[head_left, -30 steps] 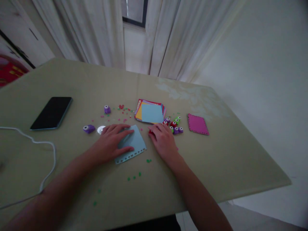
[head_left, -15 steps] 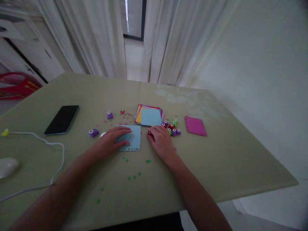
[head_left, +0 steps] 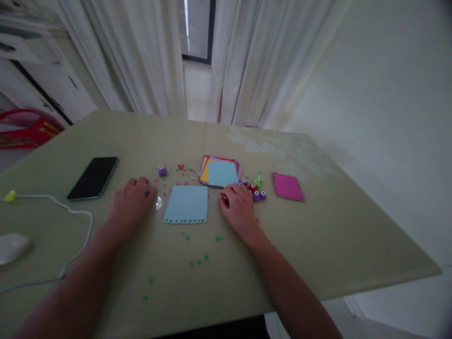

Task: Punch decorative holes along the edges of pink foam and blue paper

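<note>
My left hand (head_left: 132,200) is closed around a small purple one-eyed figure (head_left: 147,192), of which only a bit shows between the fingers. Just right of that hand, a pale blue square of paper (head_left: 187,204) lies flat, with a row of punched holes along its near edge. My right hand (head_left: 239,207) rests right of the paper, its curled fingers on a red one-eyed figure (head_left: 225,199). Beyond its knuckles sits a cluster of purple, red and green one-eyed figures (head_left: 256,195). Another purple figure (head_left: 162,171) stands behind the paper's left corner.
A stack of coloured papers (head_left: 222,174) lies behind the blue square. To the right is a pink square with notched edges (head_left: 287,187). At the left are a dark tablet (head_left: 93,178), a white cable (head_left: 90,226) and a white mouse (head_left: 13,248). Small paper dots (head_left: 199,262) are scattered about.
My left hand has lifted off the blue paper and moved left onto the purple figure. The paper was turned straighter before that. My right hand stays by the red figure. The view has tilted up slightly.
</note>
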The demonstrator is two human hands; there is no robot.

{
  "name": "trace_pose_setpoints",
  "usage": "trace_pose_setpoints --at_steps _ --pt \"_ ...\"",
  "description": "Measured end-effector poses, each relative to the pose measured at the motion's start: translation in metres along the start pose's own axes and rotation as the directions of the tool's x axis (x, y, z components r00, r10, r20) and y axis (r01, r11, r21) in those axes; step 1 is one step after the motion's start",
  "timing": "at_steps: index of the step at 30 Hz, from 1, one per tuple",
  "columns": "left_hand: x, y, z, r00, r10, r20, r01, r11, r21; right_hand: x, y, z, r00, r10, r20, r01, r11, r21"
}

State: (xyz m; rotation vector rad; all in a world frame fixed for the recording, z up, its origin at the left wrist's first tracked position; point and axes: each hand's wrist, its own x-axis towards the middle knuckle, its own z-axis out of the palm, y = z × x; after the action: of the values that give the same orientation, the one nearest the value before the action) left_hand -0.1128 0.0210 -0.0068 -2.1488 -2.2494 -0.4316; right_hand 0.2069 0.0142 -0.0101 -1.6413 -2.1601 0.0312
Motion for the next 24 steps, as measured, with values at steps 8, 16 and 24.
trace_pose_setpoints --at_steps 8,16,24 --pt "0.000 0.032 -0.003 0.988 0.150 0.025 -0.143 0.973 -0.181 -0.002 -0.001 -0.005 0.994 0.096 -0.047 -0.096 0.995 0.007" --pt "-0.025 0.059 0.008 0.701 0.585 -0.408 -0.706 0.652 -0.278 -0.015 -0.038 -0.006 0.995 -0.004 0.101 -0.076 0.631 0.772" --pt "-0.034 0.065 0.013 0.610 0.672 -0.420 -0.792 0.496 -0.357 -0.018 -0.047 0.012 0.974 0.009 0.226 -0.220 0.279 0.935"
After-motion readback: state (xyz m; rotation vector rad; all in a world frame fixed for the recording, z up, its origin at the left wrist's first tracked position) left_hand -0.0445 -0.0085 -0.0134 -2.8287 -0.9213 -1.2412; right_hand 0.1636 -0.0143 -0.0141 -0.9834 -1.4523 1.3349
